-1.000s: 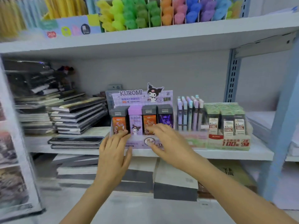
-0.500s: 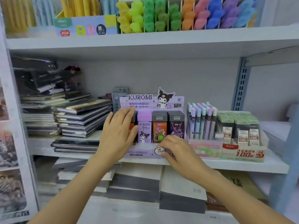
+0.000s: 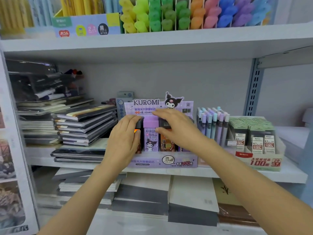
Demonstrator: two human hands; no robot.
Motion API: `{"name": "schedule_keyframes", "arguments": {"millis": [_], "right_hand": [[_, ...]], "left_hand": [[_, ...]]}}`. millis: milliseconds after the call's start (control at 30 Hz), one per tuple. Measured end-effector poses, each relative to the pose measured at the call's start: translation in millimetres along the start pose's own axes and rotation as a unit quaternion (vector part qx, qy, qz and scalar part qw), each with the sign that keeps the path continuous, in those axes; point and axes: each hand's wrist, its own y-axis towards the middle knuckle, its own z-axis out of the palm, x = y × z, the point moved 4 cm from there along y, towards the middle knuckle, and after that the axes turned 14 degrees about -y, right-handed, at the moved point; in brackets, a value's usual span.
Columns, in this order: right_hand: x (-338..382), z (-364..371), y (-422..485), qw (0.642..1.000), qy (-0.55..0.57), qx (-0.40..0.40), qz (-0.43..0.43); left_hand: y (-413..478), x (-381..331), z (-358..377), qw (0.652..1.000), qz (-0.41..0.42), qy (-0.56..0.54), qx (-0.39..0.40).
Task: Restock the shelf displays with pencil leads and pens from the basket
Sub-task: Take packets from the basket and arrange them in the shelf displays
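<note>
The left hand [image 3: 124, 138] has its fingers bent over the dark cap of the leftmost case [image 3: 139, 123], thumb on its front, so it holds that case; beside it stands the purple case [image 3: 150, 138]; the right hand [image 3: 176, 128] lies with fingers nearly straight across the tops of the middle cases, thumb against a dark cap, and whether it pinches or only presses I cannot tell. All the cases stand upright, packed side by side, in the lilac display box [image 3: 162, 161]. They look like small, rigid plastic boxes, light, smooth and likely slippery; the cap end above the box's front wall is the sensible place to grip, pulling straight up so the neighbours do not tip. The basket is not in view.

The white shelf [image 3: 169, 173] carries, from the left, stacked notebooks [image 3: 84, 124], the display box, upright pens [image 3: 211, 122] just beside it, then a green box [image 3: 254, 133] of leads; bright markers [image 3: 169, 14] fill the shelf above, leaving moderate headroom.
</note>
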Motion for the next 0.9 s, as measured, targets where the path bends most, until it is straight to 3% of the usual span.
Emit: {"name": "schedule_keyframes", "arguments": {"millis": [300,400,500,800,900], "right_hand": [[2,4,14,0.999,0.009,0.021,0.043],[-7,-4,-9,0.998,0.003,-0.005,0.068],[-17,-4,-37,0.993,-0.017,-0.040,0.110],[-23,-1,-37,0.993,-0.024,-0.026,0.115],[-34,-9,-35,0.995,-0.027,-0.017,0.092]], "left_hand": [[0,3,-8,0.990,-0.085,-0.110,0.002],[-8,4,-13,0.975,-0.152,-0.155,-0.043],[-13,5,-10,0.962,-0.189,-0.193,-0.038],[-11,7,-2,0.948,-0.205,-0.244,-0.018],[-13,2,-1,0.962,-0.168,-0.210,-0.038]]}}
